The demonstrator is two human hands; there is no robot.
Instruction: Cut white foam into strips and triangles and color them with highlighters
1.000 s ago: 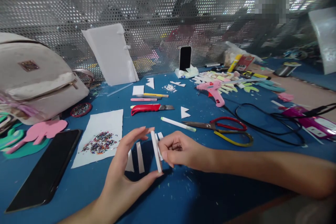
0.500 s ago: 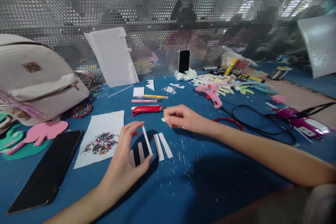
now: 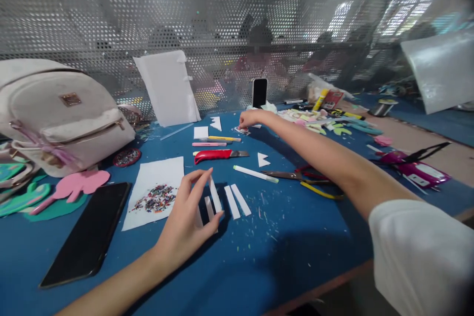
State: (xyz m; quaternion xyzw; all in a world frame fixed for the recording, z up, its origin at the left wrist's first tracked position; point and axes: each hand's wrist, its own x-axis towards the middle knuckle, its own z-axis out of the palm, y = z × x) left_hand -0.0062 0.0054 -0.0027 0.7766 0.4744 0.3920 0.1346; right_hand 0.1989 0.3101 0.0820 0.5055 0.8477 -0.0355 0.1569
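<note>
My left hand (image 3: 194, 205) is closed around a narrow white strip (image 3: 215, 192), its ends between thumb and fingertips. Two similar white strips (image 3: 236, 201) lie flat just to the right, and another is partly hidden behind the hand. My right hand (image 3: 250, 117) reaches far across the table, fingers pinched down at a small heap of white scraps (image 3: 242, 131); anything in the pinch is hidden. Between the hands lie a red-handled knife (image 3: 218, 156), a white marker (image 3: 255, 174), a white zigzag-cut piece (image 3: 263, 160) and scissors (image 3: 285, 175).
On the left are a backpack (image 3: 66, 108), a black tablet (image 3: 87, 234) and a paper sheet (image 3: 148, 170) bearing colourful bits. Pens (image 3: 209, 144) lie beyond the knife. A phone (image 3: 259, 93) stands at the back. Right of my arm sit a magenta tool (image 3: 418, 168) and foam pieces (image 3: 338, 129).
My right hand has moved forward from beside the knife to the white scraps, uncovering the marker, scissors and zigzag piece. My left hand still holds the strip. The view has shifted slightly.
</note>
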